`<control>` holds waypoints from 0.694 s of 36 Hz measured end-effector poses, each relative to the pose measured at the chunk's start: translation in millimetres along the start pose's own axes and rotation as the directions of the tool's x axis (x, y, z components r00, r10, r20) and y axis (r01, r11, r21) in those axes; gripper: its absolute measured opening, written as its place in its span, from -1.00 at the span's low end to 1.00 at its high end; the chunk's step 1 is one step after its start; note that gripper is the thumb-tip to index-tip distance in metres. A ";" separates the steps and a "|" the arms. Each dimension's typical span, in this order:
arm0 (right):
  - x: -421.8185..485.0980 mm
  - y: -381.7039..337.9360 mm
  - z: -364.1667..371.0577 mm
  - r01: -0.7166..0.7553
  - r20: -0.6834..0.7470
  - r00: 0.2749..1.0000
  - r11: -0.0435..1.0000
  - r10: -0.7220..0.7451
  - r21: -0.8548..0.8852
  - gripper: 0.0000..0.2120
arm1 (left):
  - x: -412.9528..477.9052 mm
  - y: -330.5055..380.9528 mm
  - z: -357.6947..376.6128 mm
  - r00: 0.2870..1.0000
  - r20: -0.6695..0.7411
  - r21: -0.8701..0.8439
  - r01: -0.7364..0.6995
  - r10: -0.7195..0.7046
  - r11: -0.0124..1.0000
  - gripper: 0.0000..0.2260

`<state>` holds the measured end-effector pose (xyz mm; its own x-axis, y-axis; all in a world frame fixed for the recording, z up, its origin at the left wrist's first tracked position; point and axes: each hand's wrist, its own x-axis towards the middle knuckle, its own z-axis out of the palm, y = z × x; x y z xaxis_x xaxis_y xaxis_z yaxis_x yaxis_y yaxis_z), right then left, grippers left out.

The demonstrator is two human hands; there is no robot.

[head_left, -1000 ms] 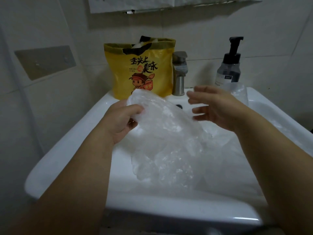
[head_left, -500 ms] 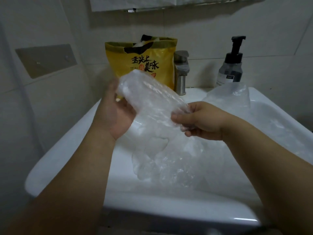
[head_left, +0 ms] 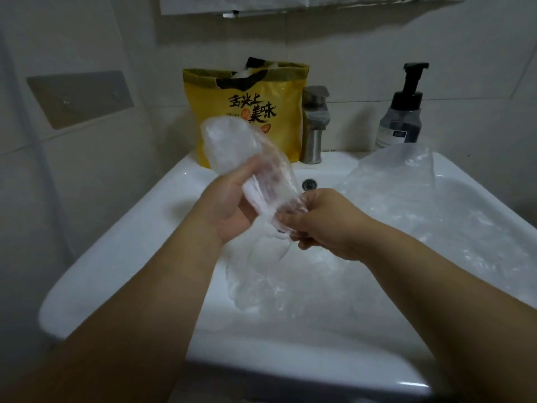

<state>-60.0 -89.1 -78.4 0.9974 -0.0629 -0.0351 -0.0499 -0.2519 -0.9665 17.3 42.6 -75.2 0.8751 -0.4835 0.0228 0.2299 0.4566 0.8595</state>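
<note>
- Head view looks down on a white sink [head_left: 116,257]; every place below is told from that sink.
- Above the sink's bowl, toward its back left, a clear plastic bag [head_left: 229,144] is bunched into a loose roll. It tilts up and to the left, and its top end shows in front of the yellow bag.
- Under the roll, the left hand [head_left: 229,210] lies palm up, its fingers [head_left: 247,171] curled round the roll's middle.
- Over the middle of the sink, the right hand [head_left: 328,225] has its fingers [head_left: 290,221] closed in a pinch on the roll's lower end.
- Both hands sit just beside each other, with the plastic between them.
- Below the hands, a crumpled tail of the same plastic hangs down into the bowl.
- Over the sink's right rear corner and right side lies a loose plastic sheet [head_left: 406,175]; I cannot tell whether it joins the held bag.
- On the sink's back left ledge stands a yellow bag [head_left: 247,112] with black print, upright, its top open.
- At the middle of the sink's back edge is a metal tap [head_left: 313,126], just right of the yellow bag.
- At the sink's back right, behind the loose sheet, stands a dark pump bottle [head_left: 402,112].
- In the sink's back wall, below the tap, is an overflow hole [head_left: 309,184].
- On the wall left of the sink hangs a grey plate [head_left: 78,97].
</note>
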 end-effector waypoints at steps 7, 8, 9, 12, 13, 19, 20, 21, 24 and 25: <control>-1.3 -1.4 -7.3 -0.049 0.046 0.998 0.998 0.047 0.026 -0.93 | 3.2 15.1 -24.5 0.975 -0.216 -0.059 -0.057 0.043 0.997 -0.69; -1.5 -1.4 -6.8 -0.057 0.049 0.997 0.998 0.056 0.022 -0.93 | 1.8 14.6 -23.2 0.981 -0.192 -0.068 -0.044 0.031 0.997 -0.70; -1.9 -1.7 -6.7 -0.069 0.048 0.997 0.997 0.068 0.021 -0.93 | -0.6 14.6 -20.1 0.989 -0.145 -0.084 -0.023 0.010 0.996 -0.68; -2.9 -3.5 -7.4 -0.087 0.050 0.995 0.994 0.084 0.064 -0.91 | -6.3 14.0 -13.9 0.996 -0.040 -0.112 0.076 -0.081 0.991 -0.54; -3.7 -5.5 -7.7 -0.082 0.075 0.994 0.994 0.076 0.079 -0.90 | -6.4 12.9 -14.3 0.994 -0.052 -0.087 0.091 -0.095 0.992 -0.57; -9.2 -13.3 -21.7 -0.132 0.371 0.929 0.924 -0.012 0.359 -0.50 | 0.2 13.4 -25.1 0.968 -0.204 -0.063 0.134 -0.144 0.989 -0.88; -7.5 -12.5 -23.8 -0.107 0.320 0.947 0.922 -0.019 0.372 -0.45 | 0.4 13.9 -26.1 0.966 -0.202 -0.075 0.150 -0.162 0.986 -0.90; -5.5 -11.1 -24.7 -0.046 0.246 0.969 0.947 -0.036 0.318 -0.42 | -0.1 14.1 -26.2 0.962 -0.202 -0.083 0.168 -0.182 0.982 -0.90; -2.4 -0.9 -24.2 0.221 0.066 0.975 0.951 -0.211 -0.215 -0.26 | -0.1 12.9 -25.5 0.949 -0.213 -0.101 0.213 -0.230 0.972 -0.92; -2.8 1.3 -21.9 0.302 0.090 0.953 0.883 -0.290 -0.360 -0.21 | -0.5 12.5 -24.8 0.947 -0.210 -0.105 0.223 -0.241 0.969 -0.90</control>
<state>-64.1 -110.4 -74.0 0.9695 0.1004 0.2235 0.2389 -0.5887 -0.7722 30.3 67.1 -77.1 0.8633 -0.4110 -0.2929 0.4628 0.4133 0.7842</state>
